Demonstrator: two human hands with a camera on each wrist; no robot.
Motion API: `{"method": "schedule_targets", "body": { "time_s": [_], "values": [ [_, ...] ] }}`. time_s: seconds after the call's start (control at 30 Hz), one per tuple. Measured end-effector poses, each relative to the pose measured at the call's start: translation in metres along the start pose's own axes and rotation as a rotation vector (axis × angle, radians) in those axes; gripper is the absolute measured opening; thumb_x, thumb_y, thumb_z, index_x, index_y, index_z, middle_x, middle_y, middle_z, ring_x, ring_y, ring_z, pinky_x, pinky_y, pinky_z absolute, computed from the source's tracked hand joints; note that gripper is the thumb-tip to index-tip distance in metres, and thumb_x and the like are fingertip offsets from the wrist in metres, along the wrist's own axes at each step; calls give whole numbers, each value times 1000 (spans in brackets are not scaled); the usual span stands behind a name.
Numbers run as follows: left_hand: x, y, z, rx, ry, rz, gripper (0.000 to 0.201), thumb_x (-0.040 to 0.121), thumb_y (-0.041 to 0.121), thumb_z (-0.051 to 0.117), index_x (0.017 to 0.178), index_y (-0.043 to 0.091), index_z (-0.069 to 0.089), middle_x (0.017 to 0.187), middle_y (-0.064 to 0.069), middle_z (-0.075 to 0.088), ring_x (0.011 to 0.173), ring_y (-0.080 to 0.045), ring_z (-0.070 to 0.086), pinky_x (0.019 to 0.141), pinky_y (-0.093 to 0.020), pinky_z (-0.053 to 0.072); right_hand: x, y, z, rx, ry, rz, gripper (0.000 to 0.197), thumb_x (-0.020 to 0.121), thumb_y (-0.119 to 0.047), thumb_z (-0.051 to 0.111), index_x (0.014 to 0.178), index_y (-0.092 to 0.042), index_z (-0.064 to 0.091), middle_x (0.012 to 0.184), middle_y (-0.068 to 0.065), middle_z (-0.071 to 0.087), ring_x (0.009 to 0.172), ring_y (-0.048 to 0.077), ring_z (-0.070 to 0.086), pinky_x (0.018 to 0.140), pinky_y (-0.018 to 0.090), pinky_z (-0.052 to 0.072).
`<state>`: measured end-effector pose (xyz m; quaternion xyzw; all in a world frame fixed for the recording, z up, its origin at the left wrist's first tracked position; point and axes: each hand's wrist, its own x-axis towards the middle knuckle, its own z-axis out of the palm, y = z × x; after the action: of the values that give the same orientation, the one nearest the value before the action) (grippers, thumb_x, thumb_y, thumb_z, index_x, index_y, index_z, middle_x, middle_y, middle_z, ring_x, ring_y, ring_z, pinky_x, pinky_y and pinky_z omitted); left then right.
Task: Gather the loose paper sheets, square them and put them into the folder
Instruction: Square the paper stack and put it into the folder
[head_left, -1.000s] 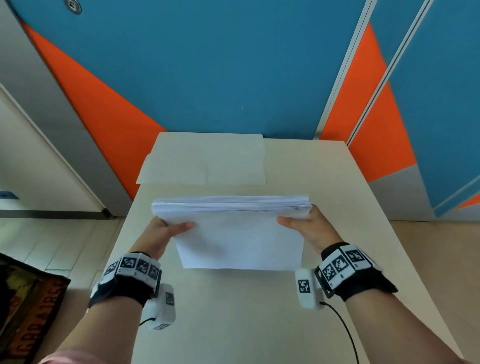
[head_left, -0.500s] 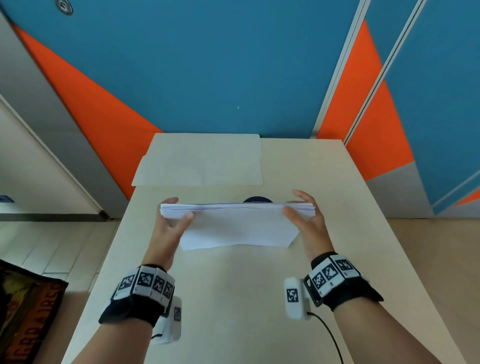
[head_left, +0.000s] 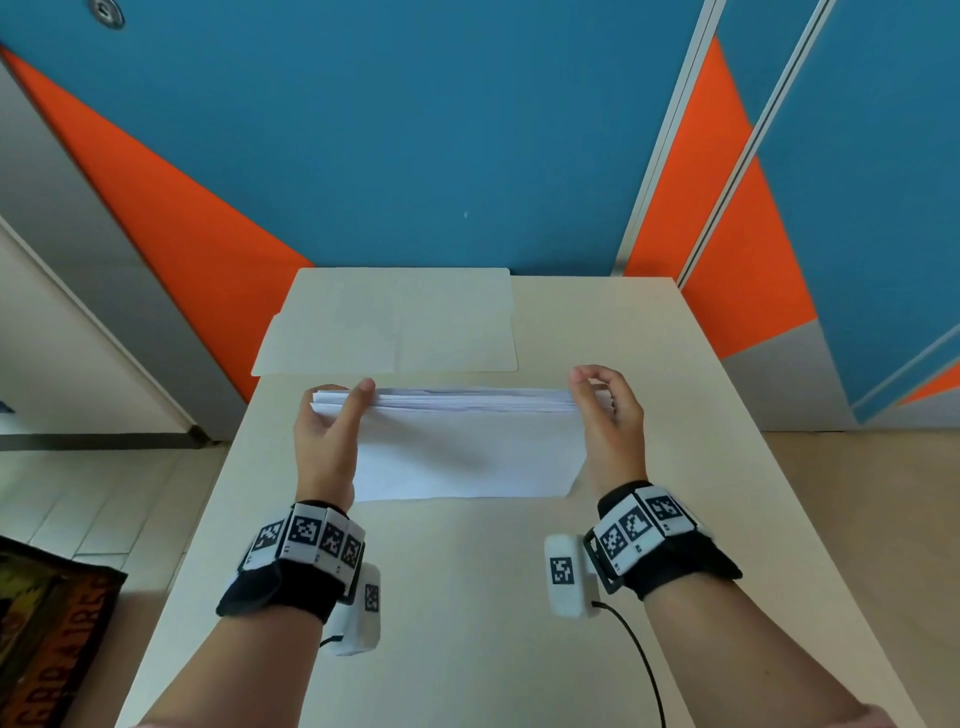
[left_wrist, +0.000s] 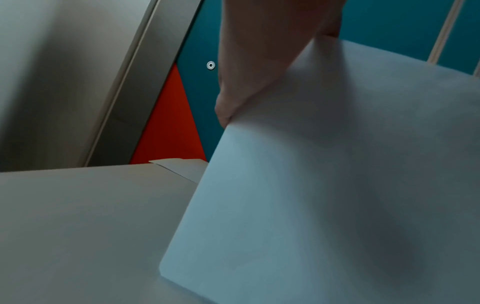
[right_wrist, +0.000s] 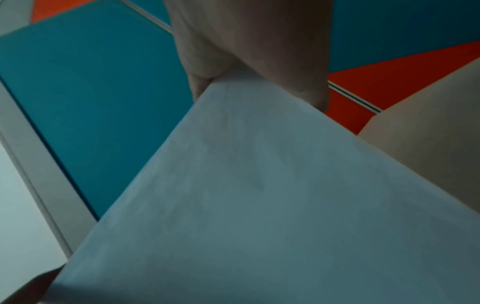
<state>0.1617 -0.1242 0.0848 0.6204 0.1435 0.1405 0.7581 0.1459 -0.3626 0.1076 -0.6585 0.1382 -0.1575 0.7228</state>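
Observation:
A stack of white paper sheets stands on its long lower edge in the middle of the table, leaning toward me. My left hand grips its upper left corner, thumb in front and fingers behind. At the upper right corner my right hand grips the same way. The top edges look nearly even. The beige folder lies flat and closed at the table's far left, behind the stack. The wrist views show the paper up close against each hand's fingers.
The pale table runs from me to a blue and orange wall. The folder's left corner hangs over the table's left edge. A dark printed object lies on the floor at lower left.
The stack has been tipped up from a flatter hold and now stands on its lower edge. Both hands have shifted from its sides to its top corners.

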Motion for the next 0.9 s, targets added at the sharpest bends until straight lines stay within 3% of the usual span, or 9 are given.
{"method": "schedule_targets", "body": {
  "time_s": [0.13, 0.2, 0.37, 0.47, 0.57, 0.63, 0.7, 0.8, 0.9],
  "values": [
    [-1, 1, 3, 13, 59, -17, 37, 61, 48, 73, 83, 37, 46, 97, -6, 48, 90, -17, 46, 81, -31, 36, -6, 0, 2, 73, 20, -7, 53, 75, -21, 76, 120, -29, 48, 98, -1, 56, 96, 8, 54, 87, 22, 41],
    [1, 0, 3, 24, 67, -14, 34, 66, 38, 75, 83, 38, 45, 96, -7, 45, 90, -18, 44, 80, -29, 36, -3, 5, 2, 52, 68, -29, 62, 71, -16, 79, 122, -29, 46, 96, -3, 55, 92, 6, 54, 85, 20, 41],
    [2, 0, 0, 19, 48, -12, 28, 71, 37, 73, 83, 37, 48, 92, -5, 47, 85, -18, 44, 73, -27, 35, 3, 8, 0, 14, 108, -90, 40, 75, -19, 76, 101, -38, 52, 89, 3, 60, 82, 10, 57, 72, 7, 42],
    [-1, 1, 0, 26, 25, -4, 29, 80, 39, 66, 99, 31, 46, 85, -3, 43, 77, -13, 40, 70, -18, 31, 3, 11, 2, 9, 78, -96, 36, 79, -19, 72, 104, -34, 52, 84, -3, 59, 77, 4, 55, 68, 5, 43],
    [-3, 1, -5, 127, -125, 1, 48, 81, 22, 68, 116, 30, 36, 70, 1, 33, 67, -11, 39, 71, -17, 34, 7, 13, 2, -38, 89, -87, 26, 81, -14, 67, 102, -25, 56, 78, -4, 57, 68, 0, 54, 64, 9, 43],
    [2, -2, -19, 165, -265, -45, 68, 67, 16, 79, 117, 36, 38, 92, -7, 52, 89, -16, 55, 87, -26, 44, 8, 8, 1, -56, 51, -84, 17, 84, -17, 66, 99, -19, 58, 77, -3, 53, 60, -8, 52, 61, 5, 42],
    [7, -5, -29, 223, -323, -75, 60, 65, 11, 77, 110, 37, 48, 108, -6, 59, 102, -20, 57, 95, -37, 46, 7, 4, -6, -60, -27, -85, 20, 84, -22, 67, 101, -19, 58, 81, -1, 52, 65, -8, 52, 60, 0, 40],
    [7, -5, -28, 235, -284, -58, 18, 83, 2, 63, 91, 18, 63, 78, 9, 74, 82, -10, 66, 83, -29, 53, 4, 6, -22, -131, -238, 6, 48, 68, -40, 76, 110, -37, 54, 101, -2, 55, 97, 9, 55, 84, 9, 44],
    [4, 1, -22, 156, -266, -32, 18, 88, -1, 54, 88, 14, 64, 70, 13, 74, 70, -1, 69, 68, -14, 53, 1, 7, -37, -245, -428, 140, 71, 50, -39, 87, 114, -45, 55, 124, -3, 57, 119, 16, 53, 108, 39, 39]
  ]
}}
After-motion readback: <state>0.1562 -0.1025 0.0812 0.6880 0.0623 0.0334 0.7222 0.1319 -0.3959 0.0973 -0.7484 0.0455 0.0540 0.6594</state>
